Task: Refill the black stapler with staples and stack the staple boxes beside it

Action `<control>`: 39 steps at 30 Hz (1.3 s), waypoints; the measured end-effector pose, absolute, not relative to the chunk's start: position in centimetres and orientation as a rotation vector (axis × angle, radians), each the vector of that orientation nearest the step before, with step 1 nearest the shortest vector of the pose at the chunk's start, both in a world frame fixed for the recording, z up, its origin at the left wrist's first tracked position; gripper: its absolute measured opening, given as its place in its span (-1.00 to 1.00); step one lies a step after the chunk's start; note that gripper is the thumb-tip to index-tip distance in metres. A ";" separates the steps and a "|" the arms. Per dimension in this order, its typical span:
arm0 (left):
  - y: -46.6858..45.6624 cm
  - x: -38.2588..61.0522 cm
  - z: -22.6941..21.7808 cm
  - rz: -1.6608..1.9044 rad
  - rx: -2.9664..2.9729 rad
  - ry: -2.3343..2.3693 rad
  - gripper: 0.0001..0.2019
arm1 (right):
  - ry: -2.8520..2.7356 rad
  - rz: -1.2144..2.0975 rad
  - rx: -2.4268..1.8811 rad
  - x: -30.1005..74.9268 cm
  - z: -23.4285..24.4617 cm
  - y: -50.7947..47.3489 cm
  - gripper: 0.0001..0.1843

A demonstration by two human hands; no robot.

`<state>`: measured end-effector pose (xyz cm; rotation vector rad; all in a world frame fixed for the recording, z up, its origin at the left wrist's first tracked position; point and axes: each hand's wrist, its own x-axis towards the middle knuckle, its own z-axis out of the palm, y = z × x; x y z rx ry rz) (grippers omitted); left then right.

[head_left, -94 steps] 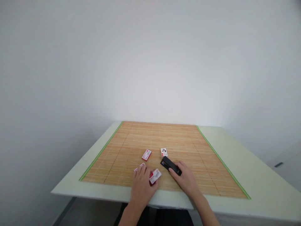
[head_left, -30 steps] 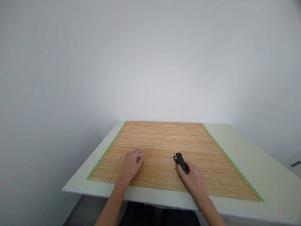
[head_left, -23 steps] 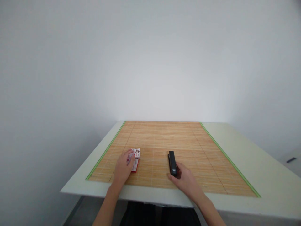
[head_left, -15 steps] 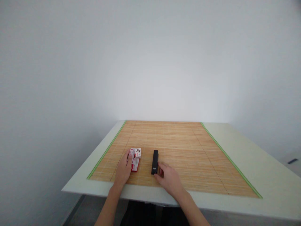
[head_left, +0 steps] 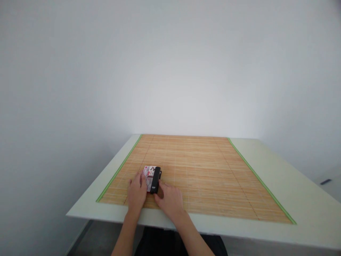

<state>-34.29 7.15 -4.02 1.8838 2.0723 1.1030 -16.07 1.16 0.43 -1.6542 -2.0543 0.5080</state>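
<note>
Several small red and white boxes, perhaps staple boxes, lie together in a block on a bamboo mat. My left hand rests against their left side, fingers stretched forward and partly covering them. A black stapler stands lengthwise along the right side of the boxes, touching or very close to them. My right hand has its thumb at the stapler's near end and its fingers on the right side, gripping it. The undersides of both hands are hidden.
The bamboo mat with green side edges lies on a white table. A white wall rises behind the table. At the far right a small dark object shows beyond the table's edge.
My right hand has brought the stapler leftward across the mat, from apart to right beside the boxes. My left hand and the boxes have shifted slightly left in the picture.
</note>
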 end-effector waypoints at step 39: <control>-8.3 -24.7 9.4 1.620 1.661 1.349 -0.79 | -1.587 0.514 -1.600 -6.3 -2.3 -1.0 -0.52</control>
